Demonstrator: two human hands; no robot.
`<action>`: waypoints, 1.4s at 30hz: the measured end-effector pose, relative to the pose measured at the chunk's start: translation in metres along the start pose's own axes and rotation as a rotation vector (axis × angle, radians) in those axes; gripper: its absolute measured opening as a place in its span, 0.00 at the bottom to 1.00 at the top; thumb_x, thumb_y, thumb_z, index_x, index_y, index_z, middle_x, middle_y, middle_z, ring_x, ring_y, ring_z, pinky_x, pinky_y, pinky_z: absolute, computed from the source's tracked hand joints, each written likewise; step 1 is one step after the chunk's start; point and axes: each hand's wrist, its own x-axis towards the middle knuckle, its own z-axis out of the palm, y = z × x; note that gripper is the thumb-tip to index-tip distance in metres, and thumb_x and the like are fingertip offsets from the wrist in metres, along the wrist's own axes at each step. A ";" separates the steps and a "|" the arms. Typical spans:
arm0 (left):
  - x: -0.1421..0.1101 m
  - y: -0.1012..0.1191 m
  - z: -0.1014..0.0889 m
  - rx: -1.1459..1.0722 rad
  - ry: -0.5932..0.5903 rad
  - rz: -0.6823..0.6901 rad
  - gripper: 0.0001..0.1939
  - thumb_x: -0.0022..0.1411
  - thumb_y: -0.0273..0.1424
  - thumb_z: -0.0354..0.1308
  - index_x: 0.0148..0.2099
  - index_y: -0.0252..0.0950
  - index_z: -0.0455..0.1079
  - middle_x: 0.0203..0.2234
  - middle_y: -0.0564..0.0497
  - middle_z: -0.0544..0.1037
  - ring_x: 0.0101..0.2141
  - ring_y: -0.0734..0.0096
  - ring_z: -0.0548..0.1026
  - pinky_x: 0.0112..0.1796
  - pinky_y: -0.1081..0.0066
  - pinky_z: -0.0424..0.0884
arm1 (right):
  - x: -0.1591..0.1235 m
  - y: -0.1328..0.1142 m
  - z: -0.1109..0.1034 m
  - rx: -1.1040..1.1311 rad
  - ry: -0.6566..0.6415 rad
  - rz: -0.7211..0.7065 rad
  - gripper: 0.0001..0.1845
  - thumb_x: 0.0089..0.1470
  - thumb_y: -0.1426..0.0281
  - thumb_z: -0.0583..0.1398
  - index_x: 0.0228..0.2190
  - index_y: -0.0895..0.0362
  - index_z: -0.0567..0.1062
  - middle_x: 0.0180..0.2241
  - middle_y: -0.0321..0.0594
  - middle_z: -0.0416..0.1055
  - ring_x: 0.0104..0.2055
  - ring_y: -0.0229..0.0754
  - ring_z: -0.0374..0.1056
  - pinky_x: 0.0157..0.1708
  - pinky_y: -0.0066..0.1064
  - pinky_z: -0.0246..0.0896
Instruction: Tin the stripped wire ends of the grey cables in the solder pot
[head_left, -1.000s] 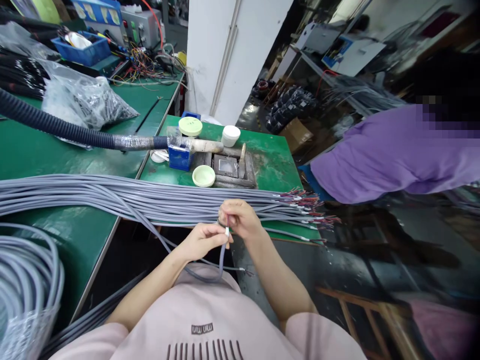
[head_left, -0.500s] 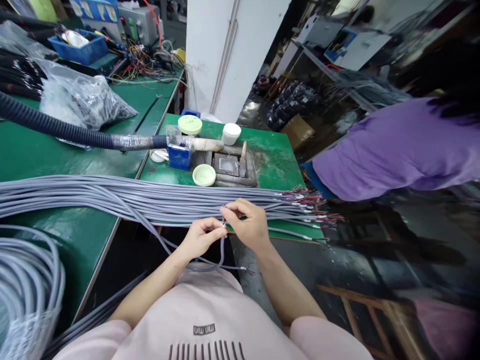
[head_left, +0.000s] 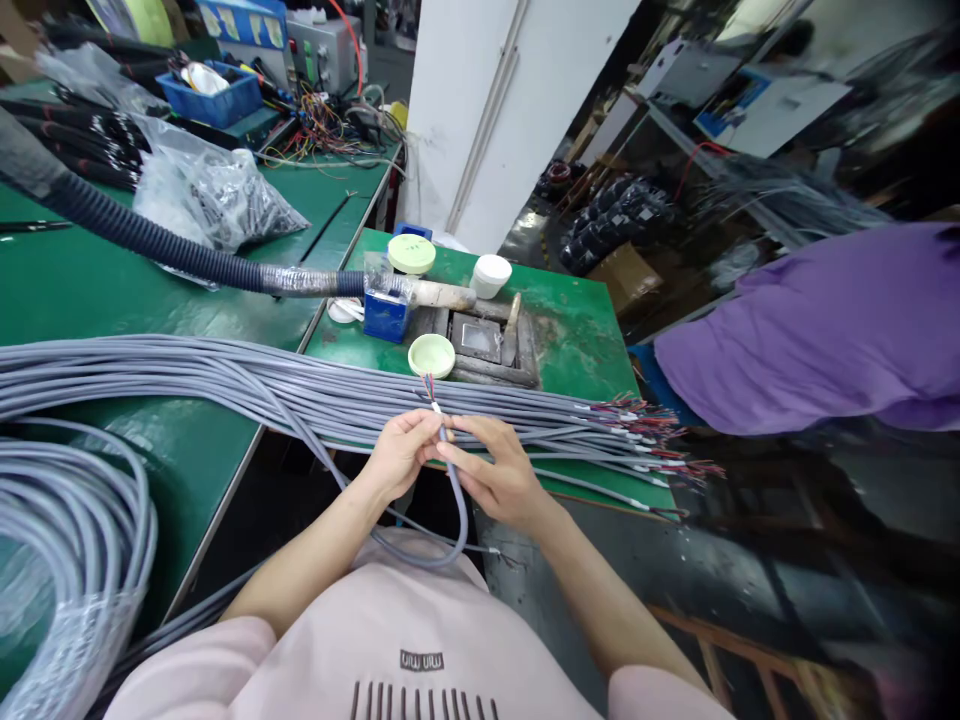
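A grey cable [head_left: 456,490] loops up in front of my shirt, and its stripped end with thin coloured wires [head_left: 428,385] points away from me. Just below the white band near that end, my left hand [head_left: 401,452] pinches the cable between thumb and fingers. From the other side my right hand [head_left: 501,470] grips the same cable, its fingers closed against it close to the left fingertips. Beyond both hands a thick bundle of grey cables [head_left: 300,385] lies across the bench, with its frayed wire ends at the right.
On the green bench [head_left: 577,340] are a square metal solder pot [head_left: 480,338], a pale green bowl [head_left: 431,356], a white jar [head_left: 491,275] and a blue box [head_left: 385,316] under a ribbed hose [head_left: 187,257]. Coiled cable [head_left: 67,540] lies left. A person in purple [head_left: 817,330] is at right.
The cable end has risen and now points away from me. My right hand has moved from the wires down onto the cable's jacket. The view has shifted slightly.
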 end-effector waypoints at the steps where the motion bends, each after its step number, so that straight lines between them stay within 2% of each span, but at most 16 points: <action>1: -0.001 0.002 0.002 -0.005 0.002 0.019 0.17 0.48 0.40 0.68 0.32 0.30 0.74 0.23 0.52 0.75 0.22 0.79 0.72 0.27 0.76 0.73 | 0.001 0.003 0.001 -0.030 0.012 -0.028 0.19 0.55 0.76 0.57 0.48 0.51 0.73 0.51 0.47 0.70 0.54 0.49 0.65 0.49 0.45 0.64; 3: -0.008 0.008 0.006 0.018 0.007 0.129 0.15 0.51 0.37 0.68 0.39 0.33 0.75 0.30 0.50 0.78 0.28 0.77 0.75 0.32 0.76 0.75 | 0.007 0.013 -0.002 -0.080 0.092 -0.035 0.20 0.55 0.76 0.57 0.49 0.51 0.72 0.49 0.47 0.72 0.53 0.49 0.66 0.50 0.45 0.64; 5: -0.021 0.020 0.011 0.110 -0.128 0.266 0.14 0.53 0.33 0.66 0.43 0.38 0.75 0.35 0.49 0.79 0.34 0.73 0.77 0.37 0.75 0.75 | 0.016 0.029 -0.011 -0.146 0.210 0.016 0.19 0.55 0.75 0.58 0.49 0.52 0.71 0.47 0.47 0.74 0.51 0.48 0.68 0.50 0.44 0.65; 6: -0.029 0.027 0.014 0.185 -0.301 0.301 0.13 0.54 0.31 0.65 0.43 0.38 0.76 0.37 0.48 0.80 0.37 0.70 0.78 0.40 0.73 0.75 | 0.021 0.038 -0.017 -0.192 0.279 0.061 0.18 0.56 0.75 0.58 0.48 0.53 0.72 0.46 0.46 0.74 0.50 0.48 0.69 0.49 0.43 0.65; 9: -0.047 0.042 0.021 0.459 -1.092 0.217 0.12 0.56 0.31 0.63 0.44 0.36 0.77 0.41 0.45 0.80 0.42 0.63 0.78 0.45 0.71 0.73 | 0.040 0.070 -0.039 -0.347 0.492 0.243 0.13 0.59 0.72 0.55 0.44 0.55 0.74 0.41 0.46 0.75 0.45 0.48 0.71 0.46 0.42 0.67; 10: -0.050 0.042 0.022 0.550 -1.272 0.197 0.14 0.57 0.32 0.62 0.46 0.36 0.76 0.42 0.45 0.80 0.43 0.62 0.78 0.47 0.72 0.73 | 0.046 0.079 -0.044 -0.368 0.548 0.295 0.12 0.60 0.70 0.54 0.42 0.56 0.74 0.39 0.45 0.75 0.43 0.47 0.72 0.44 0.42 0.67; 11: -0.050 0.038 0.022 0.652 -1.343 0.218 0.15 0.58 0.34 0.60 0.48 0.35 0.75 0.44 0.45 0.79 0.44 0.63 0.77 0.48 0.73 0.72 | 0.052 0.086 -0.048 -0.362 0.588 0.335 0.12 0.60 0.69 0.53 0.40 0.56 0.75 0.38 0.45 0.75 0.41 0.47 0.72 0.42 0.41 0.68; 12: -0.047 0.032 0.020 0.773 -1.301 0.286 0.16 0.60 0.35 0.59 0.49 0.35 0.74 0.44 0.46 0.79 0.45 0.64 0.77 0.49 0.73 0.71 | 0.059 0.091 -0.049 -0.326 0.607 0.367 0.12 0.61 0.67 0.52 0.38 0.56 0.75 0.36 0.44 0.75 0.39 0.46 0.73 0.41 0.40 0.69; 13: -0.041 0.024 0.017 0.909 -1.162 0.391 0.16 0.61 0.36 0.57 0.49 0.35 0.73 0.44 0.46 0.79 0.46 0.64 0.76 0.50 0.72 0.70 | 0.064 0.095 -0.049 -0.268 0.600 0.393 0.13 0.61 0.66 0.52 0.37 0.57 0.74 0.35 0.44 0.75 0.37 0.45 0.73 0.39 0.39 0.69; 16: -0.017 -0.003 0.000 1.291 -0.508 0.727 0.13 0.63 0.33 0.53 0.48 0.35 0.73 0.45 0.44 0.78 0.52 0.62 0.72 0.57 0.59 0.63 | 0.079 0.095 -0.035 -0.106 0.452 0.454 0.14 0.60 0.63 0.52 0.34 0.57 0.74 0.32 0.42 0.75 0.33 0.44 0.73 0.35 0.38 0.69; 18: -0.002 -0.014 -0.013 1.433 -0.159 0.845 0.13 0.63 0.30 0.52 0.48 0.36 0.72 0.47 0.43 0.77 0.55 0.60 0.69 0.59 0.50 0.57 | 0.087 0.092 -0.021 -0.070 0.332 0.476 0.14 0.60 0.62 0.53 0.33 0.56 0.74 0.31 0.41 0.75 0.32 0.44 0.73 0.35 0.37 0.69; 20: 0.008 -0.019 -0.024 1.508 -0.002 0.883 0.13 0.63 0.29 0.52 0.50 0.36 0.71 0.48 0.43 0.76 0.56 0.59 0.67 0.60 0.48 0.53 | 0.094 0.090 -0.007 -0.065 0.239 0.487 0.14 0.59 0.62 0.53 0.33 0.56 0.75 0.31 0.40 0.76 0.32 0.44 0.73 0.34 0.36 0.68; 23: 0.011 -0.019 -0.030 1.567 -0.011 0.873 0.13 0.64 0.30 0.52 0.50 0.36 0.70 0.48 0.45 0.77 0.57 0.59 0.67 0.61 0.48 0.49 | 0.101 0.091 0.009 -0.055 0.137 0.473 0.14 0.60 0.62 0.53 0.34 0.55 0.75 0.31 0.40 0.77 0.34 0.45 0.73 0.35 0.35 0.68; 28: 0.010 -0.017 -0.026 1.596 -0.045 0.808 0.13 0.65 0.32 0.51 0.49 0.38 0.71 0.48 0.46 0.77 0.57 0.61 0.67 0.63 0.49 0.45 | 0.104 0.093 0.024 -0.091 0.057 0.427 0.13 0.60 0.64 0.53 0.34 0.55 0.75 0.33 0.41 0.78 0.37 0.45 0.73 0.40 0.36 0.65; 35: 0.011 -0.014 -0.025 1.546 -0.071 0.764 0.14 0.63 0.29 0.50 0.49 0.37 0.71 0.48 0.46 0.77 0.57 0.60 0.66 0.62 0.48 0.45 | 0.103 0.095 0.034 -0.207 -0.026 0.341 0.15 0.61 0.65 0.51 0.34 0.54 0.76 0.33 0.41 0.78 0.37 0.45 0.72 0.41 0.36 0.62; 42: 0.010 -0.011 -0.023 1.519 -0.087 0.724 0.15 0.61 0.28 0.53 0.49 0.37 0.72 0.48 0.44 0.77 0.57 0.58 0.66 0.62 0.46 0.45 | 0.103 0.101 0.040 -0.254 -0.067 0.330 0.17 0.62 0.63 0.50 0.34 0.55 0.77 0.33 0.42 0.78 0.36 0.45 0.71 0.41 0.37 0.60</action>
